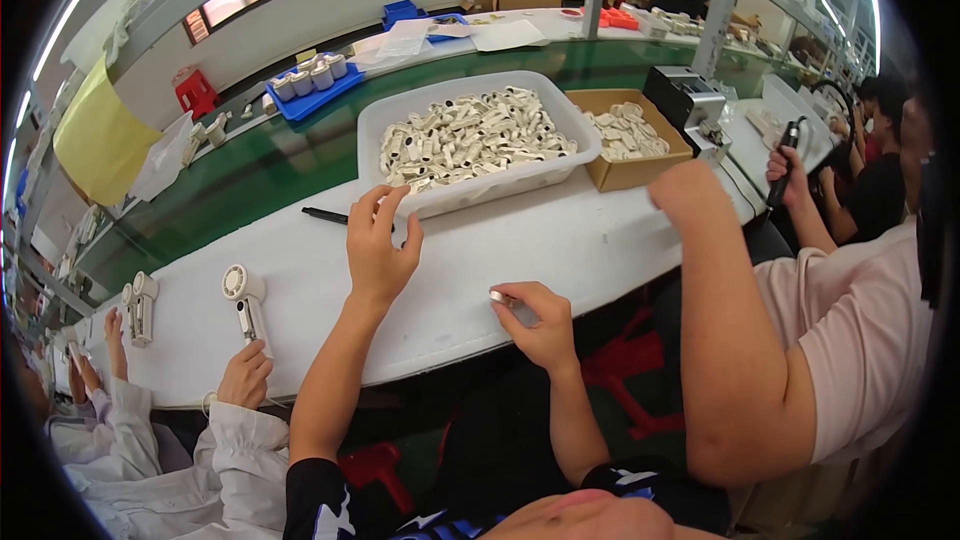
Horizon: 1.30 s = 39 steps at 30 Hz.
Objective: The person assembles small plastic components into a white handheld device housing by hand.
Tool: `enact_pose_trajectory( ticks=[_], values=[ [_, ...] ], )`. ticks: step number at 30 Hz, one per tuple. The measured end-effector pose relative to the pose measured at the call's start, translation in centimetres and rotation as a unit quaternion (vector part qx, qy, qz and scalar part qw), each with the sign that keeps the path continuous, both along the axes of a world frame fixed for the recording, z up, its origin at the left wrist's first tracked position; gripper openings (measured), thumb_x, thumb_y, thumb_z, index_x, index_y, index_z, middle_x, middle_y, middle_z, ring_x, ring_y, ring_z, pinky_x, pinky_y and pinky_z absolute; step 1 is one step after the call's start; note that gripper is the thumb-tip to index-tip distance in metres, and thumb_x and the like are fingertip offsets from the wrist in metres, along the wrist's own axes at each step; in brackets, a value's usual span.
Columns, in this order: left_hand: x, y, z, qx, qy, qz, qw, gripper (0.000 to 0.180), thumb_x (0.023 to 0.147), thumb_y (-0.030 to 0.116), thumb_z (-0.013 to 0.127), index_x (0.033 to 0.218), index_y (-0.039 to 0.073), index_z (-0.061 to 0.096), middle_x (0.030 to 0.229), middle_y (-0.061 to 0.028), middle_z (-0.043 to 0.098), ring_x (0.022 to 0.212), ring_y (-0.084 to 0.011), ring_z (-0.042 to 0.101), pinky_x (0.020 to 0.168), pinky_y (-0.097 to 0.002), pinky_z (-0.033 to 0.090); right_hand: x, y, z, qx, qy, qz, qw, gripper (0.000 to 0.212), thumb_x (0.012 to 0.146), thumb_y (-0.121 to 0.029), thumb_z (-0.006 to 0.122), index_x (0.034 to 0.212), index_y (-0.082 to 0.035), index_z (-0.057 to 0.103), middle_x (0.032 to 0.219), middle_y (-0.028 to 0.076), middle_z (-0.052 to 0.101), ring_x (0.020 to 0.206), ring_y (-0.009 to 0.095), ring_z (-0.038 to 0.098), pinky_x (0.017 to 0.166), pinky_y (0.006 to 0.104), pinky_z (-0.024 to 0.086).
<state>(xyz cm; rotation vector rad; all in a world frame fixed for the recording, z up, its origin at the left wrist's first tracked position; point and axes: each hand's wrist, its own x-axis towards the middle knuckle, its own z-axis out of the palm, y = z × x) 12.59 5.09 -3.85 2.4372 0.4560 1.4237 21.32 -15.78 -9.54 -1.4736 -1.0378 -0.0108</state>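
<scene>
On the white bench [560,240], your right hand [535,325] pinches a small silver ring [500,297]. Your left hand [380,245] hovers open, empty. Beside the bench edge, a slack pinch could drop the ring.

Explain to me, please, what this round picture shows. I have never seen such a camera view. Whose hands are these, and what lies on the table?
The picture comes from a wide camera worn on a person's head, looking down, so straight edges bend near the rim. The two bare forearms rising from the bottom belong to that person. The left hand is open, fingers raised over the white table, near a black pen. The right hand pinches a small metal ring at the table's edge. Behind stands a clear plastic bin full of small white parts, and beside it a cardboard box with more. The other arms at the sides belong to co-workers.
</scene>
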Motion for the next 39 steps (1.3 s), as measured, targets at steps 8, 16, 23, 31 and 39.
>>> enact_pose_trajectory(
  ticks=[8,16,23,31,39],
  values=[
    [0.6,-2.3,-1.6,0.062,0.01,-0.11,0.992,0.032,0.076,0.0,0.07,0.107,0.006,0.067,0.102,-0.012,0.063,0.09,-0.0288,0.059,0.075,-0.0365,0.049,-0.8,-2.9,-0.6,0.005,0.154,0.141,0.978,0.024,0.083,-0.001,0.074,0.106,-0.002,0.071,0.096,0.009,0.072,0.081,0.016,0.068,0.073,0.0265,0.053],
    [2.3,-5.3,-1.7,0.017,0.031,-0.171,0.985,0.026,0.078,0.0,0.067,0.103,0.005,0.066,0.098,-0.0107,0.064,0.089,-0.0278,0.061,0.077,-0.0363,0.05,-1.6,-12.6,-7.9,-0.242,0.111,0.086,0.96,0.032,0.082,-0.008,0.07,0.113,-0.003,0.069,0.105,0.015,0.071,0.086,0.024,0.07,0.079,0.031,0.055],
    [7.9,-9.9,-0.4,-0.08,0.082,-0.276,0.954,0.025,0.081,0.002,0.065,0.105,0.006,0.065,0.096,-0.0102,0.063,0.083,-0.0247,0.061,0.075,-0.0351,0.051,-2.0,-15.8,-14.1,-0.415,0.039,-0.115,0.902,0.064,0.081,-0.009,0.055,0.144,-0.01,0.046,0.125,0.023,0.063,0.099,0.041,0.066,0.092,0.0447,0.051],
    [12.5,-11.2,-0.3,-0.123,0.12,-0.332,0.927,0.023,0.083,0.007,0.063,0.106,0.005,0.064,0.093,-0.0087,0.063,0.079,-0.0221,0.06,0.073,-0.0335,0.05,-3.0,-19.0,-12.3,-0.473,0.107,0.012,0.874,0.072,0.08,-0.011,0.052,0.151,-0.013,0.037,0.144,0.026,0.046,0.117,0.042,0.058,0.101,0.0425,0.048],
    [13.3,-10.4,-1.0,-0.152,0.136,-0.329,0.922,0.026,0.085,0.006,0.063,0.112,0.005,0.064,0.095,-0.0064,0.065,0.08,-0.0153,0.062,0.068,-0.028,0.05,-4.3,-22.2,-12.0,-0.453,0.012,0.044,0.89,0.061,0.082,-0.01,0.051,0.143,-0.012,0.049,0.142,0.027,0.049,0.106,0.041,0.065,0.095,0.0451,0.052]
  ],
)
